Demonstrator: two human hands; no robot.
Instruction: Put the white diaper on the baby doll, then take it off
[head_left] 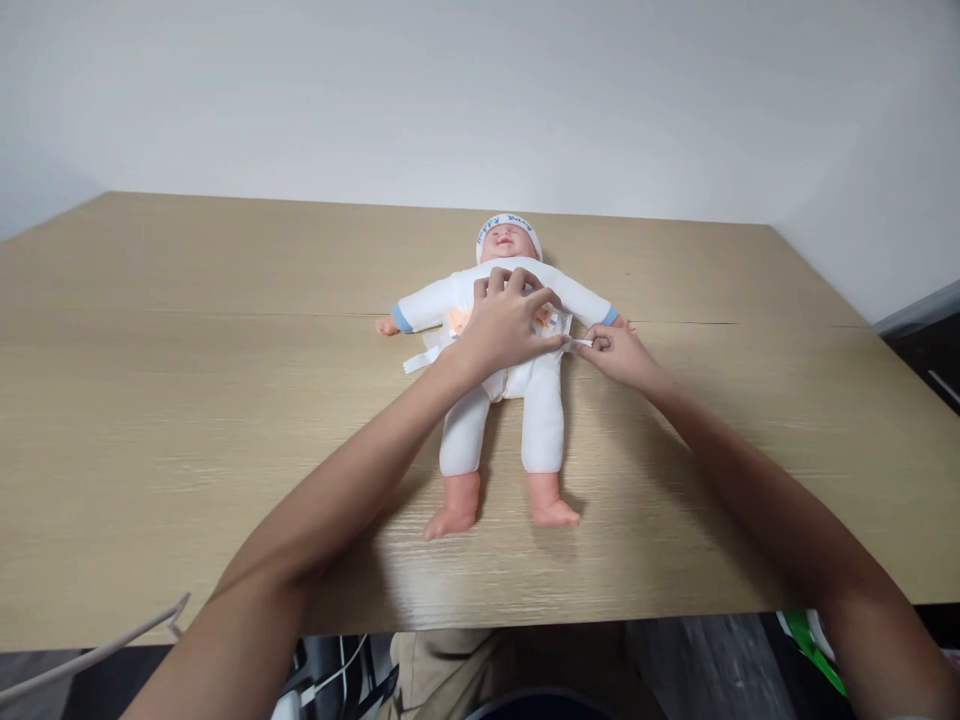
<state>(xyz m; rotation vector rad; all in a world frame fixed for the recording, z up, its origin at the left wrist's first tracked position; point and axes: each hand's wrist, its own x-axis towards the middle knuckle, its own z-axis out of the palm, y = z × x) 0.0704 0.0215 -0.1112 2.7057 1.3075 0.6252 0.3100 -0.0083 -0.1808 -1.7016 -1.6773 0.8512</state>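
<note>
A baby doll [517, 400] in a white suit and cap lies on its back in the middle of a wooden table [187, 400], head away from me. A white diaper [555, 322] with a small print is wrapped round its waist. My left hand [508, 325] lies on the doll's belly, fingers curled over the diaper front. My right hand [615, 350] pinches the diaper's white tab at the doll's right-hand side. Another tab [420, 360] sticks out loose on the left side.
The table's near edge runs just in front of me, with my lap, some cables and a white wire shape [97, 655] below it. A pale wall stands behind the table. A green object [814, 650] shows under the table's right corner.
</note>
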